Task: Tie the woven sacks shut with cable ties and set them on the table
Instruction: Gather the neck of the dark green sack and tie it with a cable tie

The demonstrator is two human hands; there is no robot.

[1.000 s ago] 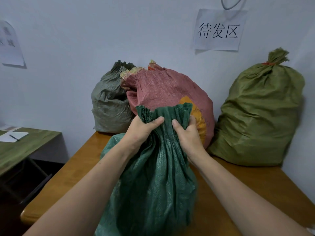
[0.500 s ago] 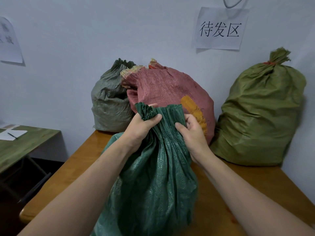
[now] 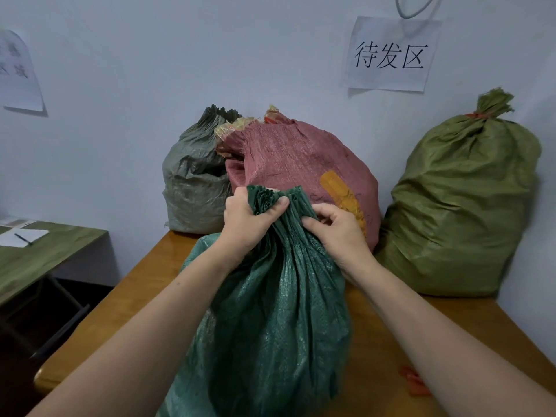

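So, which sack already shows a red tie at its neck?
The olive-green sack at the far right; a red tie rings its neck, no tie is clear on the others.

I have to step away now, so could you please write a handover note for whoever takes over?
Left grip: holds the bunched neck of the dark green woven sack.
Right grip: pinches pleats beside it.
Done: olive woven sack, tied with orange, stands back right on the brown wooden table.
Left: tie the dark green sack; likely orange cable ties lie by the right forearm.
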